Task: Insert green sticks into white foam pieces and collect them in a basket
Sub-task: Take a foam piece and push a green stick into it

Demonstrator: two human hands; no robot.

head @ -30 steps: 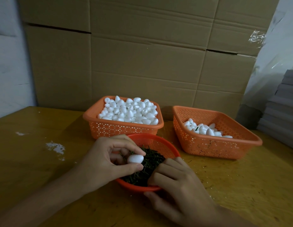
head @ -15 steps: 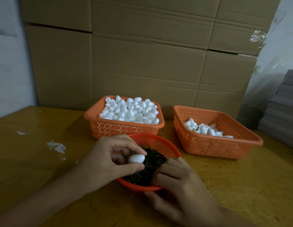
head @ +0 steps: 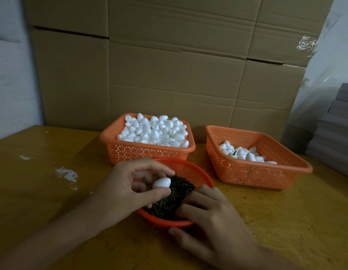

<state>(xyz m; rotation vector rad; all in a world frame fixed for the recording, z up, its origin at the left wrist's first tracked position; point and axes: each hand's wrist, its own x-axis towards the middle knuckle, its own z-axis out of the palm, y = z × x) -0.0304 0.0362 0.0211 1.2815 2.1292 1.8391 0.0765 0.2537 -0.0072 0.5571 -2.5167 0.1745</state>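
Note:
My left hand (head: pixel 126 189) pinches one white egg-shaped foam piece (head: pixel 161 183) between thumb and forefinger, just above a round red bowl (head: pixel 190 169) of green sticks (head: pixel 181 190). My right hand (head: pixel 214 223) lies on the bowl's near right side. Its curled fingers reach over the rim into the sticks and its thumb stays outside; whether they pinch a stick is hidden. Behind the bowl, an orange basket (head: pixel 142 153) is heaped with plain foam pieces (head: pixel 155 131). To the right, another orange basket (head: pixel 254 177) holds several foam pieces (head: pixel 247 155), one showing a green stick.
The yellow-brown wooden table (head: pixel 42 201) has white paint marks (head: pixel 67 174) on its left part. Large cardboard boxes (head: pixel 169 75) form a wall right behind the baskets. At the table's far right edge sits a stack of grey sheets (head: pixel 338 129).
My left hand has lifted the foam piece slightly above the bowl. My right hand has stayed at the bowl's rim.

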